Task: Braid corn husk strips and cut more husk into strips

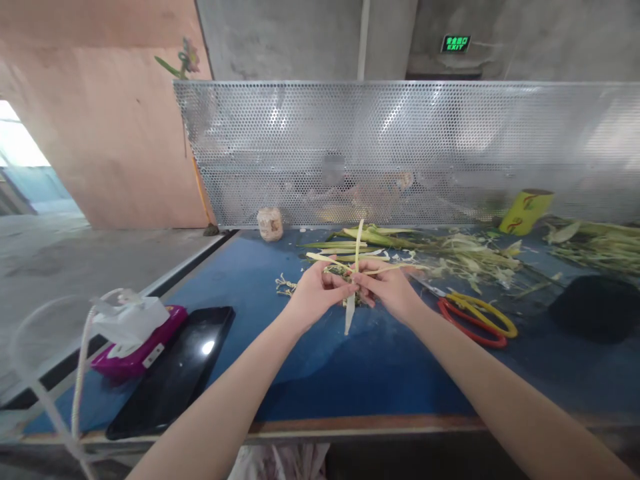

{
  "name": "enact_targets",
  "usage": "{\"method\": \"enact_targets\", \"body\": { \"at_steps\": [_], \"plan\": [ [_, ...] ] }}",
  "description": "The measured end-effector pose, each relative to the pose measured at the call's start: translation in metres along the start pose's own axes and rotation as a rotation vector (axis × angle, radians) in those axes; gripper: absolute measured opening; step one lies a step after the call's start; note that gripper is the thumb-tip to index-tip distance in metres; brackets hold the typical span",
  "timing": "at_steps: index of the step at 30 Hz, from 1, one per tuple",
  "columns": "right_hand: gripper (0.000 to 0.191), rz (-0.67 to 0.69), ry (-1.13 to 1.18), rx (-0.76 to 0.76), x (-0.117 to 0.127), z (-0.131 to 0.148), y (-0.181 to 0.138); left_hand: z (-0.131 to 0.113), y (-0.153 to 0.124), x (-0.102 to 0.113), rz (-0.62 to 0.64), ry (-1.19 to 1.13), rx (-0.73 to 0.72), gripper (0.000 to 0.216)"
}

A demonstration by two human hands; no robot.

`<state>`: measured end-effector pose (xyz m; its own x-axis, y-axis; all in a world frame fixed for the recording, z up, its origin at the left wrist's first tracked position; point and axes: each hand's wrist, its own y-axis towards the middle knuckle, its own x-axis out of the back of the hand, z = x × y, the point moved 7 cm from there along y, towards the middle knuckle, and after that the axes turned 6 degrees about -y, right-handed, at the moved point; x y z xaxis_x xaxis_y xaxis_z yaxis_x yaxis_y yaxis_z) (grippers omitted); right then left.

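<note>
Close together over the middle of the blue table, my two hands pinch a small cross of pale yellow-green leaf strips [359, 243]. One strip stands upright, a broad pale end [349, 316] hangs below the fingers, and others stick out left and right. My left hand [320, 291] is closed, its thumb at the crossing. Thumb and fingers of my right hand [393, 288] press on the strips from the other side. Behind and beneath the fingers lies a small heap of plant scraps, partly hidden. Scissors [477, 317] with one red and one yellow handle rest right of my right hand.
Long leaves and husks [373, 237] lie at the table's back, with more on the right. A yellow can [527, 211], a dark round object [595, 308] and a whitish jar [270, 224] stand around. Left are a black tablet [173, 373] and purple tissue box [133, 357]. Perforated metal panel [400, 153] behind.
</note>
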<state>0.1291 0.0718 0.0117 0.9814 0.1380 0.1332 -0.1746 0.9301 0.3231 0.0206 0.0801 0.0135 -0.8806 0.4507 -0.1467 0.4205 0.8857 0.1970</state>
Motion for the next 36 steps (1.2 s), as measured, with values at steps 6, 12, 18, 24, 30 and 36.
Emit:
{"method": "enact_targets", "body": {
  "at_steps": [6,12,18,24,30,36],
  "plan": [
    [0.022,-0.005,0.202,-0.049,-0.001,-0.003,0.001,0.001,-0.002,-0.004,0.006,0.075,0.036,0.057],
    [0.027,-0.005,0.307,-0.123,-0.005,-0.004,0.000,0.005,-0.002,-0.005,0.044,0.119,0.011,0.063],
    [0.028,0.042,0.291,-0.122,-0.008,-0.006,-0.001,-0.004,-0.002,0.001,-0.016,0.199,-0.146,0.061],
    [0.035,0.129,0.271,-0.119,-0.017,-0.008,-0.002,-0.003,-0.001,-0.002,-0.032,0.127,-0.187,0.060],
    [0.047,0.156,0.164,-0.049,-0.020,-0.010,0.000,-0.006,-0.001,0.002,-0.088,0.105,-0.268,0.052],
    [0.059,0.160,0.080,-0.063,-0.020,-0.008,-0.004,-0.011,-0.006,0.003,-0.134,0.186,-0.255,0.056]
  ]
}}
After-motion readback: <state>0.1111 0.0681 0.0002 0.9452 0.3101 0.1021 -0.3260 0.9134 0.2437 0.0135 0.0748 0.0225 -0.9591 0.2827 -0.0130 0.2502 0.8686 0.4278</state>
